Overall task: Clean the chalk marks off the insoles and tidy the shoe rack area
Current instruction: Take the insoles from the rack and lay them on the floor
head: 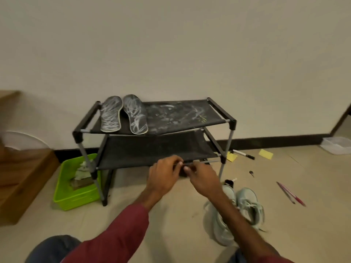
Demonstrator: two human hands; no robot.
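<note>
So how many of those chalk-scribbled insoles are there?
2. The left insole and the right insole lie side by side at the left end of the shoe rack, on its top shelf. More could be hidden in the green bin or the shoes.

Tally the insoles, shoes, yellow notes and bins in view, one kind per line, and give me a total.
insoles: 2
shoes: 2
yellow notes: 2
bins, one green and one clear: 2
Total: 8
</note>
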